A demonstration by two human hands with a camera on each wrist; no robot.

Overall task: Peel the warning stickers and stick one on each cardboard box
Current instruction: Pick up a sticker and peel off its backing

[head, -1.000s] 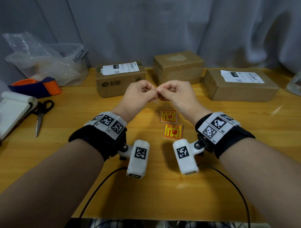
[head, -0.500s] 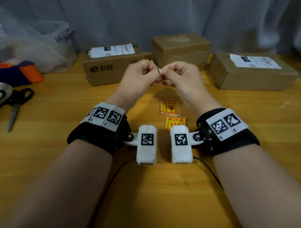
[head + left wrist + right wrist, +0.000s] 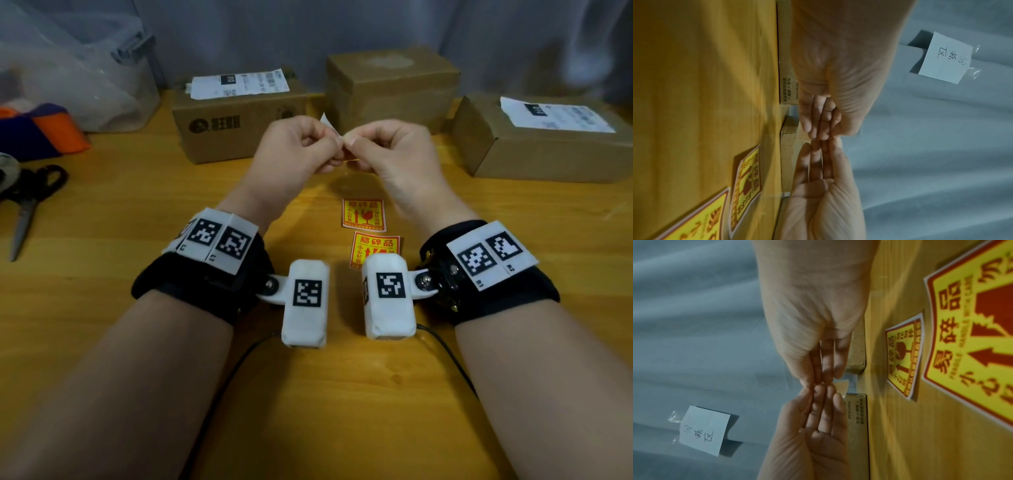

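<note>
— Head view: are we holding a sticker (image 3: 329, 124) right now?
— We are pinching it between both hands, above the surface (image 3: 102, 308). Our left hand (image 3: 296, 147) is curling thumb and fingers onto it, and our right hand (image 3: 387, 149) is doing the same, fingertips meeting; only a white corner is poking up between them.
— Where are the others lying?
— Two yellow-and-red stickers are sitting flat below our hands: the far sticker (image 3: 363, 214) and the near sticker (image 3: 375, 246), partly behind the right wrist camera.
— And the boxes?
— We are facing three: the left box (image 3: 236, 126), the middle box (image 3: 390, 89) and the right box (image 3: 541, 144).
— Anything else?
— Scissors (image 3: 29, 202) are lying at far left, near a clear plastic bin (image 3: 113, 85).
</note>
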